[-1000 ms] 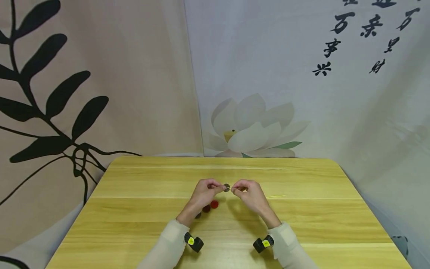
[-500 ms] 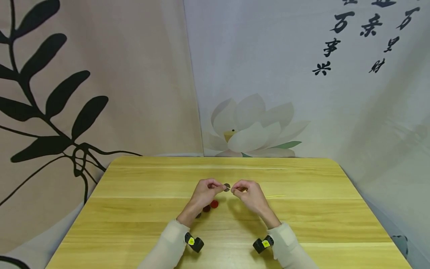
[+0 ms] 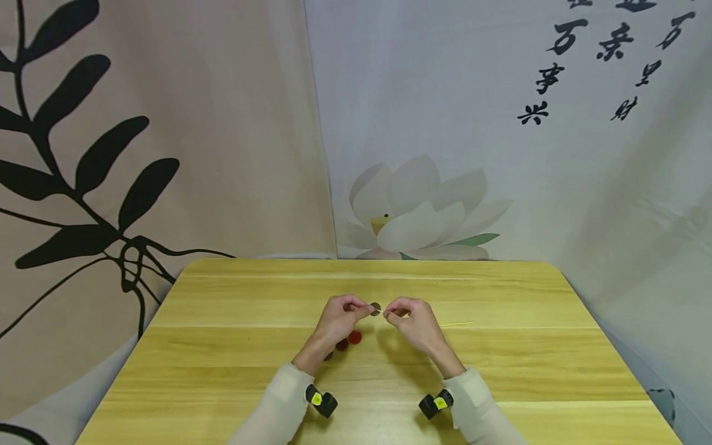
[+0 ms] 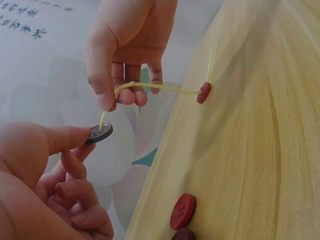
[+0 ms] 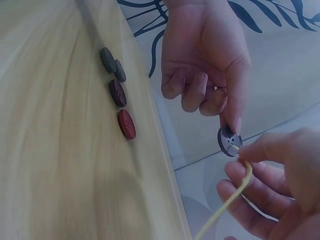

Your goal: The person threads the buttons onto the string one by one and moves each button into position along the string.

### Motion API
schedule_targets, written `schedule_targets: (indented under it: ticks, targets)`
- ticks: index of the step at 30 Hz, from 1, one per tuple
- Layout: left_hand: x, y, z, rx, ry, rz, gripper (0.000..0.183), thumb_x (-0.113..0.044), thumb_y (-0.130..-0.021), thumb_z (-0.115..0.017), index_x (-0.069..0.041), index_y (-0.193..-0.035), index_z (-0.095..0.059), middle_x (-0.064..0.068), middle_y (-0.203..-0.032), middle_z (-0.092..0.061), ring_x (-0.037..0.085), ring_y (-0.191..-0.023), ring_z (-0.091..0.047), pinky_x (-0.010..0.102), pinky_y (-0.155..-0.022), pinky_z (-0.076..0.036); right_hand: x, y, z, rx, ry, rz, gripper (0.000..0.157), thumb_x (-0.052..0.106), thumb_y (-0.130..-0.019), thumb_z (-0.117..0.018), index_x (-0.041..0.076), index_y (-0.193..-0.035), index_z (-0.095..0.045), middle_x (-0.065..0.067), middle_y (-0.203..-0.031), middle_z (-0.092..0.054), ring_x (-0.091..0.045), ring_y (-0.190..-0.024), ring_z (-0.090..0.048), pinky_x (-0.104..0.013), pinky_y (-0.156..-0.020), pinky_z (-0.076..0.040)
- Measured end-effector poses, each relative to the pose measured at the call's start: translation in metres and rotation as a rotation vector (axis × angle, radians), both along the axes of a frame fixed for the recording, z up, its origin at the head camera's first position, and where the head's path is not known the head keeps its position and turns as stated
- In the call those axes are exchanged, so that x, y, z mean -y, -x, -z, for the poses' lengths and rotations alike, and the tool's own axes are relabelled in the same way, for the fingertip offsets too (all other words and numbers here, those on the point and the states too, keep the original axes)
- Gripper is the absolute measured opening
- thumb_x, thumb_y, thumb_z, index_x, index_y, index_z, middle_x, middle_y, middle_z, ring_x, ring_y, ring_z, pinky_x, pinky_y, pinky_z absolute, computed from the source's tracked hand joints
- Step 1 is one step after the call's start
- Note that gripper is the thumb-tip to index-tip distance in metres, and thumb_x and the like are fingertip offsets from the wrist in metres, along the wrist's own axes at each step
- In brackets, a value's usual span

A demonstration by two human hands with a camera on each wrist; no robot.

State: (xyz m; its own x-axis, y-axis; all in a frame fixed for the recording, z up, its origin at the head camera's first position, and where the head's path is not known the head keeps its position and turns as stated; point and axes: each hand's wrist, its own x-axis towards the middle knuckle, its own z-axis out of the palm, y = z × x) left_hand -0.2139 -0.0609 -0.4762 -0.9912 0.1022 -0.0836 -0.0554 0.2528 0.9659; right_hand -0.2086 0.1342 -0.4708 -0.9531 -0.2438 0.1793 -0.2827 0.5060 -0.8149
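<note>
My left hand (image 3: 343,316) pinches a dark grey four-hole button (image 4: 101,133) by its edge between thumb and finger, raised above the table. Close by on the right, my right hand (image 3: 414,318) holds a yellow string (image 4: 155,87) between thumb and fingertips. In both wrist views the string's end meets one of the button's holes. Farther along the string hangs a small red button (image 4: 204,93), threaded on near its tail. Under my left wrist lie a loose red button (image 5: 127,124), a dark maroon button (image 5: 118,93) and two dark grey buttons (image 5: 107,59).
The light wooden table (image 3: 534,358) spreads out under both hands. Behind its far edge hangs a printed cloth backdrop (image 3: 233,123). Each wrist wears a small black camera, such as the left wrist's camera (image 3: 322,403).
</note>
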Motion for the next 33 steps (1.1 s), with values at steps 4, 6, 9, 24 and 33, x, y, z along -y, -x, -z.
schedule_targets:
  ticks: [4, 6, 9, 24, 33]
  targets:
    - [-0.0007, -0.0005, -0.0002, 0.003, 0.002, 0.002, 0.014, -0.023, -0.090, -0.074, -0.009, -0.089, -0.073, 0.011, -0.078, -0.061, 0.015, -0.065, -0.047, 0.029, -0.062, -0.040, 0.0003, -0.0004, -0.0001, -0.008, 0.006, 0.000, 0.004, 0.009, -0.089, -0.072, 0.006, -0.087, -0.073, 0.005, -0.079, -0.070, -0.013, -0.079, -0.061, -0.031, -0.072, -0.049]
    - [-0.0012, -0.0009, -0.0005, 0.002, 0.002, 0.008, 0.014, -0.023, -0.090, -0.073, -0.009, -0.089, -0.073, 0.010, -0.078, -0.060, 0.015, -0.065, -0.047, 0.029, -0.061, -0.039, 0.0006, -0.0004, 0.0002, -0.010, 0.012, 0.001, 0.004, 0.009, -0.089, -0.072, 0.006, -0.087, -0.073, 0.005, -0.079, -0.070, -0.013, -0.078, -0.061, -0.031, -0.071, -0.049]
    - [-0.0018, -0.0015, -0.0011, -0.004, 0.003, 0.016, 0.014, -0.023, -0.090, -0.073, -0.009, -0.090, -0.074, 0.009, -0.077, -0.060, 0.015, -0.064, -0.046, 0.028, -0.059, -0.038, 0.0013, -0.0006, 0.0002, -0.011, 0.018, 0.005, 0.004, 0.009, -0.088, -0.072, 0.006, -0.086, -0.073, 0.006, -0.078, -0.070, -0.012, -0.077, -0.061, -0.030, -0.071, -0.049]
    - [-0.0045, -0.0033, -0.0009, 0.022, 0.009, 0.020, 0.015, -0.024, -0.091, -0.073, -0.009, -0.090, -0.073, 0.002, -0.077, -0.059, 0.015, -0.066, -0.045, 0.028, -0.058, -0.035, 0.0048, -0.0016, 0.0033, -0.015, 0.048, 0.024, 0.003, 0.008, -0.087, -0.073, 0.005, -0.084, -0.073, 0.006, -0.075, -0.068, -0.011, -0.074, -0.060, -0.031, -0.071, -0.048]
    - [-0.0059, -0.0008, -0.0010, 0.040, 0.000, 0.014, 0.016, -0.026, -0.090, -0.073, -0.010, -0.089, -0.074, 0.001, -0.077, -0.060, 0.014, -0.063, -0.046, 0.027, -0.057, -0.037, 0.0078, 0.0013, 0.0070, -0.052, 0.068, 0.034, 0.011, 0.003, -0.086, -0.073, 0.014, -0.082, -0.073, 0.007, -0.073, -0.066, -0.011, -0.073, -0.060, -0.036, -0.076, -0.047]
